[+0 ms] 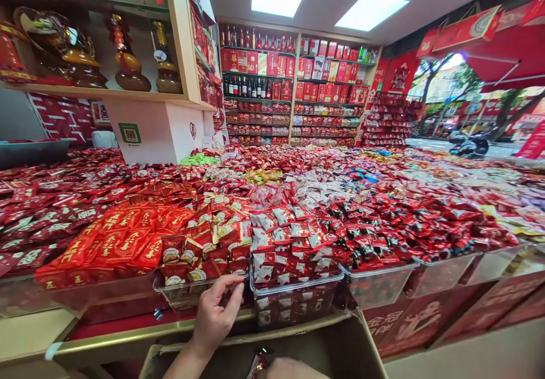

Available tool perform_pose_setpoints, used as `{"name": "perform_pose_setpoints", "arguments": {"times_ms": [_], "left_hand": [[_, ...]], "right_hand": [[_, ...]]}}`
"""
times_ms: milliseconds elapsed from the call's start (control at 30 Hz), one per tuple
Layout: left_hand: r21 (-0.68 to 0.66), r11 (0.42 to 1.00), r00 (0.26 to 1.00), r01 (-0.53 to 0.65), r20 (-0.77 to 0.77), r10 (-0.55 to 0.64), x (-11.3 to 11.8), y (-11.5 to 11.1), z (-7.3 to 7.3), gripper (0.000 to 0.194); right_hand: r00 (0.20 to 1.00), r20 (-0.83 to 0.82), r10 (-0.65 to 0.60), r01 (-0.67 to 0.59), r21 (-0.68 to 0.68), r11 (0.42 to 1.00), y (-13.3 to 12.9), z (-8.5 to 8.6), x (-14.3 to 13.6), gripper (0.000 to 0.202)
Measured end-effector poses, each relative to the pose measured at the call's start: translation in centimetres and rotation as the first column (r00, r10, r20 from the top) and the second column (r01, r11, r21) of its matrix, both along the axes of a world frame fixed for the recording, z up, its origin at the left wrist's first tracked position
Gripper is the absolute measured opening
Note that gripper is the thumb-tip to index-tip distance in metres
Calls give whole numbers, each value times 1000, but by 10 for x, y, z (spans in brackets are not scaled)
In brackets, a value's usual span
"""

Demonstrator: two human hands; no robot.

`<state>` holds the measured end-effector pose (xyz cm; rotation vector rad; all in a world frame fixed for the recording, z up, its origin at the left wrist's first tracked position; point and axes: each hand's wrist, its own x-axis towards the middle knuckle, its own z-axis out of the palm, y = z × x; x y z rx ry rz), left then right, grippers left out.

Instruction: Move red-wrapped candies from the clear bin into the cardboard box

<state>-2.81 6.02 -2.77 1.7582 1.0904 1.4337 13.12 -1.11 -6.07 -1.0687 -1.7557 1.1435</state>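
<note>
My left hand is at the front rim of a clear plastic bin. Its fingers are bent and apart, with nothing visible between them. Packets in brown, red and cream wrappers fill that bin. Just right of the hand stands another clear bin, heaped with red-and-white packets. My right hand is low in an open cardboard box, blurred and cut off by the frame edge. A small shiny packet shows beside it; whether the fingers grip it is hidden.
Orange-red packets lie heaped on the left, dark red wrapped sweets on the right. A glass-fronted cabinet juts out at upper left. Shelves of boxes and bottles line the back wall; a street opens at right.
</note>
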Motion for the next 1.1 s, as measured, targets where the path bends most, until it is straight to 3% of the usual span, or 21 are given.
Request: {"name": "perform_pose_setpoints", "arguments": {"times_ms": [67,133,233,333,433,600,733,900,1000,1100], "left_hand": [[-26,997,997,66,46,-65,1,-7,8,16],[-71,969,971,235,70,-231,2,-13,20,26],[-165,881,896,444,82,-436,5,-22,36,42],[-287,810,860,511,163,-484,12,-28,42,38],[-367,759,842,538,275,-464,19,-31,38,30],[-390,818,900,423,289,-327,26,-35,36,23],[-404,824,914,397,256,-315,29,-39,39,20],[-389,831,909,398,285,-303,31,-41,36,16],[-392,850,926,352,276,-257,31,-40,31,16],[-404,854,933,328,279,-227,32,-40,30,17]], "right_hand": [[996,44,83,-83,2,997,6,13,10,11],[994,37,106,-105,-15,994,8,35,22,7],[989,-143,29,-34,-36,999,9,66,36,8],[950,-309,-40,32,-30,999,13,78,39,13],[910,-399,-111,82,-89,993,16,73,34,20],[879,-431,-203,141,-172,975,11,65,29,28],[859,-439,-263,225,-137,965,8,62,30,28],[816,-491,-306,242,-190,951,7,54,28,29],[805,-505,-310,304,-97,948,4,48,26,20],[873,-399,-282,376,181,909,1,43,25,26]]}}
